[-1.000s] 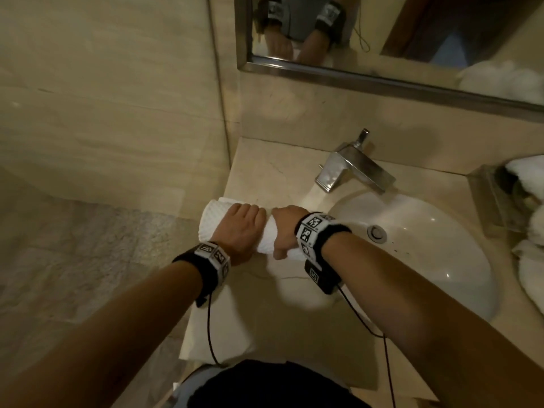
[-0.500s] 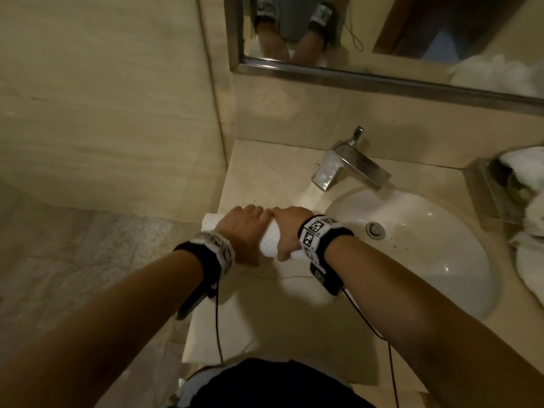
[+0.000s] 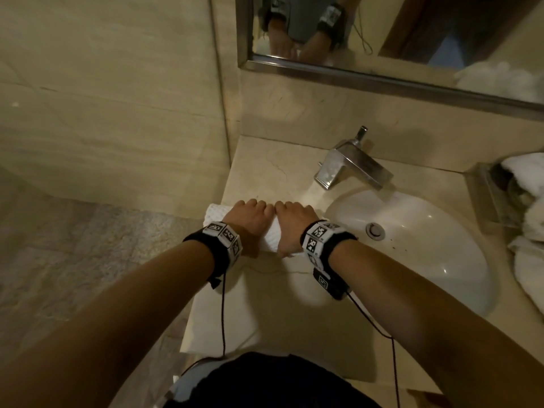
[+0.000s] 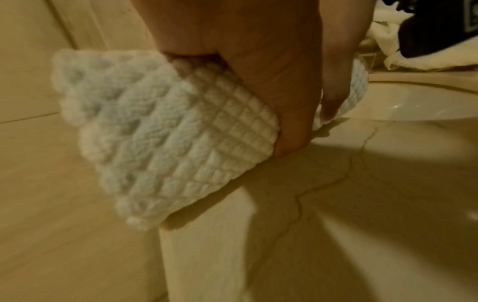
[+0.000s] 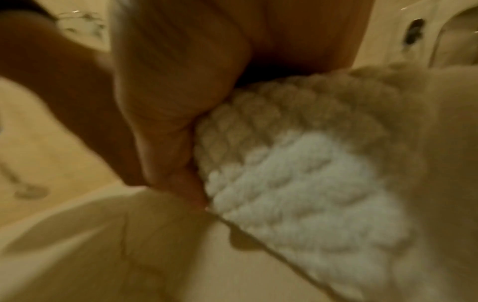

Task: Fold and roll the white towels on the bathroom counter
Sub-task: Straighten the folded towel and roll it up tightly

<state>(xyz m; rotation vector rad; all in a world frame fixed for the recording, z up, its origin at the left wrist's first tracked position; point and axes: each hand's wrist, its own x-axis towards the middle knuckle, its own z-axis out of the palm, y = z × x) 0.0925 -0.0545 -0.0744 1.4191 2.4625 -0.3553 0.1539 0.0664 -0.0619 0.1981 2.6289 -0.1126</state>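
Observation:
A white waffle-weave towel point(image 3: 272, 235), rolled into a tight cylinder, lies on the beige counter point(image 3: 265, 169) left of the sink. Both hands sit side by side on top of it with fingers curled over the roll. My left hand point(image 3: 250, 216) grips the left half; its thumb presses the near side of the towel point(image 4: 160, 143) in the left wrist view. My right hand point(image 3: 294, 220) grips the right half, thumb against the towel point(image 5: 297, 183) in the blurred right wrist view. The roll's left end point(image 3: 213, 212) sticks out past the left hand.
A white oval sink point(image 3: 412, 245) with a chrome faucet point(image 3: 350, 166) lies to the right. More crumpled white towels point(image 3: 530, 219) and a clear tray point(image 3: 494, 198) sit at the far right. A mirror point(image 3: 382, 33) hangs above. The counter's left edge drops to the floor point(image 3: 88, 260).
Both hands have rolled the towel a little farther from me along the counter. More of the roll is covered by the hands, and less of its left end shows.

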